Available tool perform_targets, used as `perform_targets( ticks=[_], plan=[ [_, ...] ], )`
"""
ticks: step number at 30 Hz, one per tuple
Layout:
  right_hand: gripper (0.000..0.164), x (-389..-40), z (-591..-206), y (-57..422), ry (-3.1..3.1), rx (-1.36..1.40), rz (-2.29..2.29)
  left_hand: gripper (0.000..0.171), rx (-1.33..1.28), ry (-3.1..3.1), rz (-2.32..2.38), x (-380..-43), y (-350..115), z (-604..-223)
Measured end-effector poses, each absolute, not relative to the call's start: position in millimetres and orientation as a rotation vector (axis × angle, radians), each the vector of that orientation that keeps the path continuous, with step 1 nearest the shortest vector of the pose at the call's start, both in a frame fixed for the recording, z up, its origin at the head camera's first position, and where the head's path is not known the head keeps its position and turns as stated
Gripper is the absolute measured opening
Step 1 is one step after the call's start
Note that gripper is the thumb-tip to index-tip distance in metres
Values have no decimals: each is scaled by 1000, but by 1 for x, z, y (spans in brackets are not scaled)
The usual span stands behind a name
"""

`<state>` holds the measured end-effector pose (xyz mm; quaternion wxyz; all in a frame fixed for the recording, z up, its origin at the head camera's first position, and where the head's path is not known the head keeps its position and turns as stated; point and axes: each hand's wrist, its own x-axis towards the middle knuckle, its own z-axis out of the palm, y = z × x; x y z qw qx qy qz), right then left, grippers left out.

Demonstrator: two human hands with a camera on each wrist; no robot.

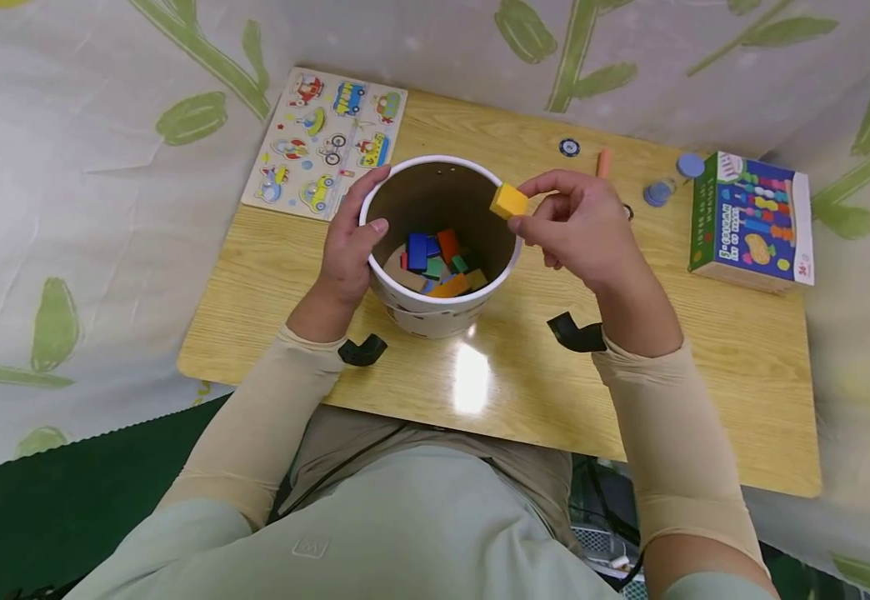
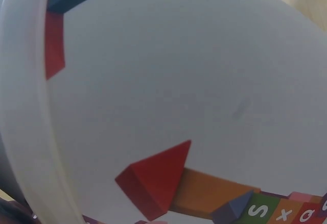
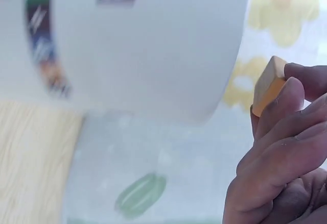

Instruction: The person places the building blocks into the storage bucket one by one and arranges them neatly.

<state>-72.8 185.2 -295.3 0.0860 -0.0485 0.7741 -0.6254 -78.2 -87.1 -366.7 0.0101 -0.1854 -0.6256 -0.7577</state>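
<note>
A white bucket (image 1: pixel 435 321) stands on the table, with several coloured blocks (image 1: pixel 448 286) lying at its bottom. My left hand (image 1: pixel 347 242) grips the bucket's left rim, thumb over the edge and fingers along the outside. Between the thumb and fingers of my right hand (image 1: pixel 581 225) is a yellow block (image 1: pixel 508 202), held at the bucket's right rim. In the right wrist view the same block (image 3: pixel 268 86) shows beside the bucket wall (image 3: pixel 153 55). Printed block shapes cover part of the bucket's outside (image 2: pixel 179 91) in the left wrist view.
A wooden picture puzzle board (image 1: pixel 326 142) lies at the back left of the table (image 1: pixel 255 308). On the right are a toy box (image 1: pixel 753 221), a small jar (image 1: pixel 658 193) with a blue lid (image 1: pixel 690 165) near it, an orange stick (image 1: pixel 603 163) and a round chip (image 1: pixel 569 147).
</note>
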Motion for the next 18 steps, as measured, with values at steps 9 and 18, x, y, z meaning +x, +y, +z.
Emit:
perform_targets(
  ticks=[9,18],
  plan=[
    [29,-53,-282,159,2330,-237,-1698,58,-605,-1962,-2356,-79,-83,-369],
    [36,-51,-306,174,2285,-136,-2026,58,-612,-1927,-2377,-80,-83,-367]
  ],
)
